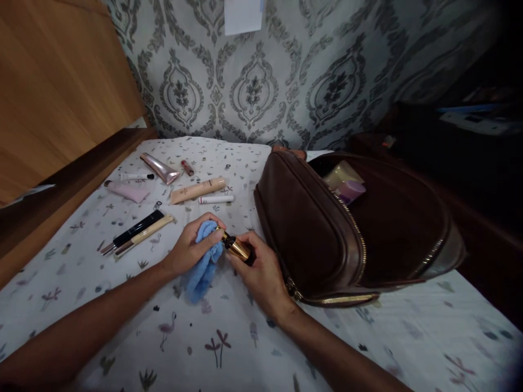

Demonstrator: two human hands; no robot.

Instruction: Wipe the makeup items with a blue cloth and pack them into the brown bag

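My left hand is closed around a fluffy blue cloth, part of which hangs down toward the sheet. The fingers press the cloth to the near end of a gold and black cosmetic container. My right hand grips that container's other end, which is partly hidden by the fingers. Both hands meet over the patterned sheet, just left of a dark brown bag. The bag lies unzipped, with a yellowish and purple packet showing in its opening.
Several cosmetics lie on the sheet: a rose-gold tube, a peach tube, a white tube, a pink tube, a black tube and a cream one. Wooden furniture stands left; a patterned wall rises behind.
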